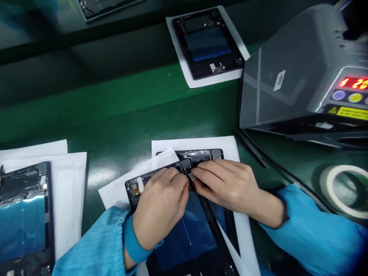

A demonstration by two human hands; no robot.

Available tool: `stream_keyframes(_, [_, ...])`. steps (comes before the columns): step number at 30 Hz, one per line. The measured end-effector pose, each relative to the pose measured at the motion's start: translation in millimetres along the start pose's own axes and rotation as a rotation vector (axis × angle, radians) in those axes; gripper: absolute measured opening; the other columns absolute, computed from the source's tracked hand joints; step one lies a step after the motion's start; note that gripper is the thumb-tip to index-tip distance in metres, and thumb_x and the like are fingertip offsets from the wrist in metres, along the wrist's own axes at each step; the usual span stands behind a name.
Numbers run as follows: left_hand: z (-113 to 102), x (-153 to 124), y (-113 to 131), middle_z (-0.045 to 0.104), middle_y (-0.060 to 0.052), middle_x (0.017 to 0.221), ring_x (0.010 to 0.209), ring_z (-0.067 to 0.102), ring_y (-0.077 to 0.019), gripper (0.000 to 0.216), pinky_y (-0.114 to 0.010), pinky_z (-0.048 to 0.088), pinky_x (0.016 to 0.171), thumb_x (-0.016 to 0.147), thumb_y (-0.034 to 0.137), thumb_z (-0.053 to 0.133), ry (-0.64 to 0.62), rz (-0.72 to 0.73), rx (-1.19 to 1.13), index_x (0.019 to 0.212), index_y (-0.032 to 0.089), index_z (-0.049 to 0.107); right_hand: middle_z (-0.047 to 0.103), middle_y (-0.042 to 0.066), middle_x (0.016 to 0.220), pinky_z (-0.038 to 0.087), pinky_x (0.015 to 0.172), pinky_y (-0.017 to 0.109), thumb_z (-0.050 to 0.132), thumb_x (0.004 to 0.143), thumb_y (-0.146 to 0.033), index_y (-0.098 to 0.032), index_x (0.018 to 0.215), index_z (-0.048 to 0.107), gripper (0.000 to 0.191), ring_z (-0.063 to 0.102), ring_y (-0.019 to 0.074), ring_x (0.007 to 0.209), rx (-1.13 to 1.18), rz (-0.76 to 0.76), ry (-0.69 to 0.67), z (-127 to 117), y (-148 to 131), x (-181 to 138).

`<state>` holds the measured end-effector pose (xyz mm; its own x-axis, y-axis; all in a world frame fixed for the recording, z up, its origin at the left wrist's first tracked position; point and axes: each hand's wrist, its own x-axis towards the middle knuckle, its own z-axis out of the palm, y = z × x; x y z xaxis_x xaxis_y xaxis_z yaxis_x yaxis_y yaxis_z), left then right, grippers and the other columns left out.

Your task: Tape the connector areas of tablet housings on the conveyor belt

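An opened tablet (198, 234), black-framed with a large blue panel inside, lies tilted right under my hands. Beneath it are white sheets and a second opened tablet (198, 155), partly covered. My left hand (162, 207) has its fingers curled and pressed together over the upper part of the top tablet; what they grip, if anything, is hidden. Close beside it, my right hand (225, 186) pinches at the tablet's upper right corner. A tiny pale piece (191, 176) shows at its fingertips, too small to name. A blue band circles my left wrist.
Another opened tablet (23, 226) lies on white sheets at the left. One more tablet (207, 44) rests on white paper at the back. At the right stand a grey machine (287, 73) with a red display and a tape roll (327, 184). A black cable (278, 168) runs between.
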<state>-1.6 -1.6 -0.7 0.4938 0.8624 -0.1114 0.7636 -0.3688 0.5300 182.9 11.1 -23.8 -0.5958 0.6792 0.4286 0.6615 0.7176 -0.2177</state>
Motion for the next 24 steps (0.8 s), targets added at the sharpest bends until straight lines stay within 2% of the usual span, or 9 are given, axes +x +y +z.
stream_keyframes(7, [0.1,1.1,0.8,0.054,-0.001,0.076,0.072,0.053,-0.0189,0.016,-0.035,0.045,0.068,0.09,0.013,0.047,0.01,0.014,0.0,0.077,0.018,0.056,0.066,0.002,0.078,0.046,0.057,0.027,0.056,0.086,-0.011,-0.014,0.088,0.063,0.008,0.059,0.013,0.063,0.0,-0.007,0.009,-0.1,0.2,-0.1])
stream_keyframes(14, [-0.6,1.0,1.1,0.054,-0.001,0.076,0.073,0.053,-0.0191,0.015,-0.035,0.045,0.067,0.089,0.012,0.048,0.008,0.002,0.014,0.077,0.018,0.056,0.065,0.003,0.078,0.044,0.06,0.029,0.057,0.087,-0.015,-0.014,0.089,0.065,0.008,0.058,0.0153,0.068,0.016,0.0,-0.042,2.5,1.0,-2.3])
stream_keyframes(24, [0.5,-0.7,1.0,0.054,-0.002,0.078,0.075,0.053,-0.019,0.015,-0.035,0.046,0.072,0.09,0.014,0.046,-0.006,0.004,0.024,0.077,0.018,0.055,0.062,0.004,0.082,0.04,0.063,0.031,0.048,0.091,-0.014,-0.016,0.081,0.066,0.021,0.051,0.0166,0.07,0.099,0.001,-0.115,-0.4,1.1,0.4])
